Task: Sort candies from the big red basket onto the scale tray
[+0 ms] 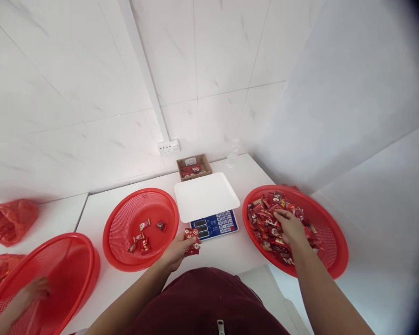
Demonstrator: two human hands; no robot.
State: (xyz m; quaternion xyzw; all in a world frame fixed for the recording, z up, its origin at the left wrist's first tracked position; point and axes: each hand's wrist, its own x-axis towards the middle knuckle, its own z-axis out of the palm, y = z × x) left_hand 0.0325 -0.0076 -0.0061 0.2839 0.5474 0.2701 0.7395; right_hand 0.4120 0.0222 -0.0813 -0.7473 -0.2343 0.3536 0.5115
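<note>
My left hand is closed round a few red wrapped candies, held just in front of the scale's keypad. My right hand lies palm down in the right red basket, fingers curled into its heap of red wrapped candies; whether it grips any is hidden. Between the two stands a digital scale with a bare white weighing tray. The left-middle red basket holds several loose candies.
Another person's hand reaches into a third red basket at the lower left. Red plastic bags lie at the far left. A small cardboard box with candies sits against the tiled wall, below a socket.
</note>
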